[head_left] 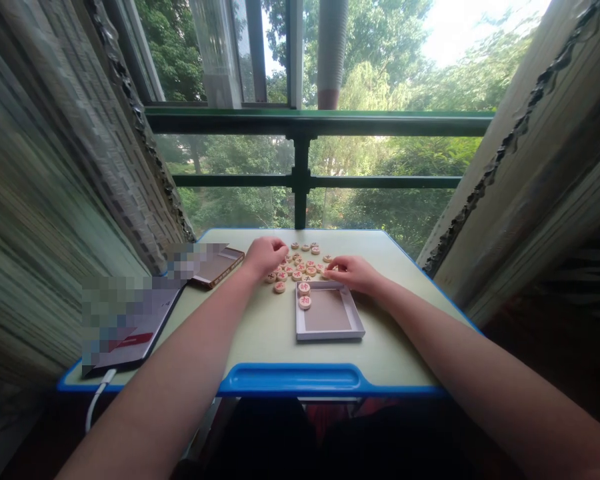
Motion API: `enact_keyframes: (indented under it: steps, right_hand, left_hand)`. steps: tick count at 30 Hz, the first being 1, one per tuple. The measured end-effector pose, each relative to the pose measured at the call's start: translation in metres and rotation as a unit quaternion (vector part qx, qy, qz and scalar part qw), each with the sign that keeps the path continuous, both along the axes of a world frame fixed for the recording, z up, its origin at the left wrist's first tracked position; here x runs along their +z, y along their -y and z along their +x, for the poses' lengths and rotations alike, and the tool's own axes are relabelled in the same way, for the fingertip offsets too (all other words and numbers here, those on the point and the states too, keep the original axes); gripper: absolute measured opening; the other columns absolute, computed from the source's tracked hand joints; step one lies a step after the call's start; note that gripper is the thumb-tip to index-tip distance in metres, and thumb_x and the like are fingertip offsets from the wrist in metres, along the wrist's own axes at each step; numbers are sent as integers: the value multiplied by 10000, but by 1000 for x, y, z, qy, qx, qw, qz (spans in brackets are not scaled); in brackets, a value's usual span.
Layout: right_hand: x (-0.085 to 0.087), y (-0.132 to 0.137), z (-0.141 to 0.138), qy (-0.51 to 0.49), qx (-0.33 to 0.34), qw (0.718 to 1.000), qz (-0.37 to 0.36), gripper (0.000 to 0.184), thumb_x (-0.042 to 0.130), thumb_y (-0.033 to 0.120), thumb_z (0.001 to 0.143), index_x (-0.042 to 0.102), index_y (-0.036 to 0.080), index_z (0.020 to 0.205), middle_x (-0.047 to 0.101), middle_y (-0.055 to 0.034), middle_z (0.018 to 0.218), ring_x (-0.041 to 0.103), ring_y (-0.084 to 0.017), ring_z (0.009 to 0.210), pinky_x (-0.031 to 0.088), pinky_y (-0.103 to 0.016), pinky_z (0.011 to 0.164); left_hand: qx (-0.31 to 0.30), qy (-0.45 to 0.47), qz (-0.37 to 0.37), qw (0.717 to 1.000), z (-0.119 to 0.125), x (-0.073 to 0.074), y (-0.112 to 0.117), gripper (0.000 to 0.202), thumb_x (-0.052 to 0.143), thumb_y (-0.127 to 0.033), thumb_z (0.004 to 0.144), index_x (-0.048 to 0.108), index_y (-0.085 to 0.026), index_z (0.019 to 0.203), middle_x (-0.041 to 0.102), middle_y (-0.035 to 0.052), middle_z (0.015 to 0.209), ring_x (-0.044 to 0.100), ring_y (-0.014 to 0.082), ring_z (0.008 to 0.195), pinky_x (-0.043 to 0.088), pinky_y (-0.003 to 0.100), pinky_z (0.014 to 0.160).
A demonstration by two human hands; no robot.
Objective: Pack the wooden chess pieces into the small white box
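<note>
Several round wooden chess pieces (300, 263) with red and dark marks lie scattered at the far middle of a pale table (260, 333). A shallow white box tray (329, 312) sits just nearer, with two pieces (304, 295) in its left far corner. My left hand (265, 255) rests curled on the left edge of the pile, fingers closed over pieces I cannot make out. My right hand (353, 272) lies at the tray's far right corner, fingertips pinched at a piece (325, 273) by the pile.
A brown box lid (219, 265) lies left of the pile. A dark tablet (130, 333) with a white cable (97, 395) sits at the near left. The table has a blue rim (290, 380). A green window railing (300, 180) stands behind; woven blinds hang on both sides.
</note>
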State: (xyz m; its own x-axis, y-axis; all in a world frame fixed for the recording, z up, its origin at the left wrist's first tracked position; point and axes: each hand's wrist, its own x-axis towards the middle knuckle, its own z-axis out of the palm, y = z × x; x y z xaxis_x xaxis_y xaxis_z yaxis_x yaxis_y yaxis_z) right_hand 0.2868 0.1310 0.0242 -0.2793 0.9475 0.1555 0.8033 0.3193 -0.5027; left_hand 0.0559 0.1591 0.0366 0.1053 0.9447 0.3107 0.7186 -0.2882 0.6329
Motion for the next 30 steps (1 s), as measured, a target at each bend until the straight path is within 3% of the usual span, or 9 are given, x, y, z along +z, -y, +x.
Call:
enact_keyframes:
  steps: [6, 10, 16, 20, 24, 30]
  right_hand:
    - [1, 0, 1, 5, -1, 1000, -22, 323, 548, 450, 732, 691, 178, 834, 512, 20, 585, 439, -104, 541, 311, -227, 512]
    - [1, -2, 3, 18, -5, 1000, -3, 274, 572, 417, 727, 695, 184, 803, 541, 15, 598, 454, -103, 547, 319, -223, 524]
    - [3, -7, 10, 32, -51, 996, 73, 257, 534, 371, 779, 689, 175, 840, 597, -8, 663, 495, -117, 588, 346, -233, 571]
    - [-2, -12, 13, 39, -45, 992, 112, 236, 530, 330, 793, 703, 185, 862, 626, -48, 797, 544, -148, 735, 387, -243, 696]
    - [-5, -15, 16, 48, -64, 993, 83, 245, 512, 308, 801, 709, 186, 881, 643, -73, 924, 572, -152, 765, 402, -242, 710]
    - [-1, -12, 15, 65, -64, 995, 49, 231, 516, 269, 783, 696, 188, 903, 694, -39, 850, 596, -146, 731, 410, -225, 671]
  left_hand:
    - [-48, -74, 14, 996, 0, -12, -6, 255, 495, -208, 738, 707, -176, 875, 699, 51, 872, 623, 174, 790, 469, 253, 734]
    - [-25, -108, 40, 993, -1, -13, -9, 332, 437, -89, 713, 708, -182, 881, 683, 55, 965, 612, 180, 882, 461, 255, 805]
    - [47, -114, 3, 992, -8, -14, -10, 432, 462, -48, 660, 681, -198, 1001, 675, 80, 1005, 614, 214, 897, 475, 284, 766]
    - [102, -109, -49, 988, -15, -22, -17, 414, 537, -62, 621, 686, -202, 982, 688, 96, 959, 624, 235, 875, 477, 288, 739]
    - [96, -62, -97, 989, -22, -27, -27, 402, 562, -65, 613, 672, -158, 988, 678, 121, 996, 622, 219, 912, 473, 257, 729]
    - [85, 27, -104, 990, -25, -35, -35, 420, 558, -48, 595, 667, -154, 986, 672, 102, 1017, 628, 192, 904, 487, 226, 676]
